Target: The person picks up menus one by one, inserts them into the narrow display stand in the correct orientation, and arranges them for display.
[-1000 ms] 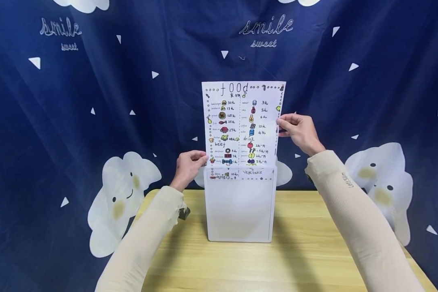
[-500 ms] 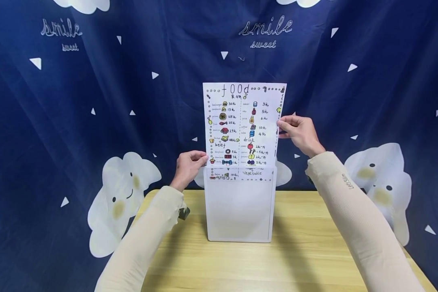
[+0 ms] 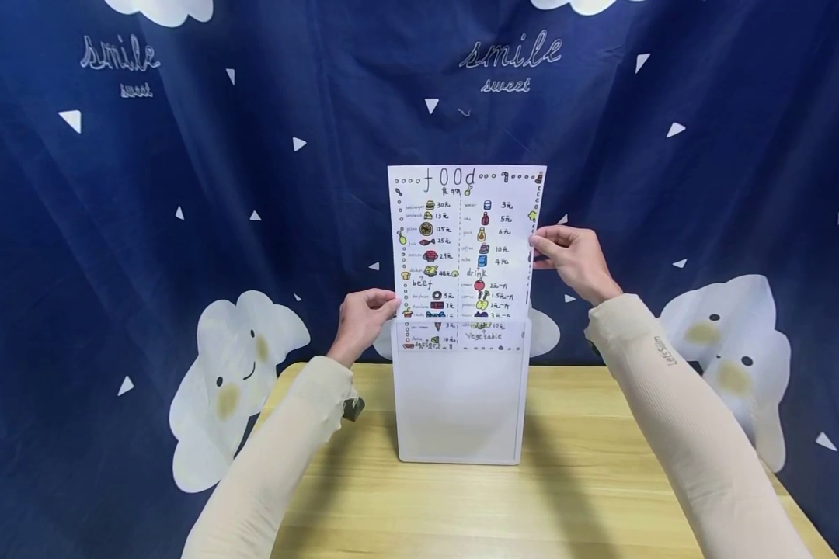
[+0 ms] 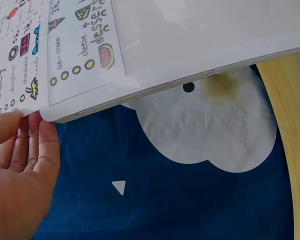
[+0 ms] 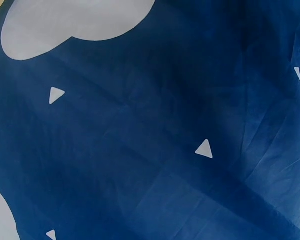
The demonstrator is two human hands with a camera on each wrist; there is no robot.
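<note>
Head view: your left hand (image 3: pixel 363 317) curls its fingers round the top left corner of the sleeve (image 3: pixel 459 404), which stands upright on the table (image 3: pixel 587 497). Your right hand (image 3: pixel 573 256) pinches the right edge of the menu (image 3: pixel 461 241), well above the sleeve's mouth. Only the sheet's bottom strip, with "dessert" and "vegetable", sits inside the sleeve; most of it stands above the opening, so the insertion looks barely begun and nearly the whole length is left to slide down. Behind the sleeve hangs the curtain (image 3: pixel 147 194). Left wrist view: your left hand (image 4: pixel 20 165) touches the sleeve's (image 4: pixel 200 35) corner with nearly straight fingers lying together, thumb side against the edge; the menu's (image 4: pixel 20 50) lower part shows through the clear plastic, and the table (image 4: pixel 292 125) edge lies to the right of the sleeve. Right wrist view: only curtain (image 5: pixel 150 130) shows, so from here you cannot tell how your right fingers lie.
</note>
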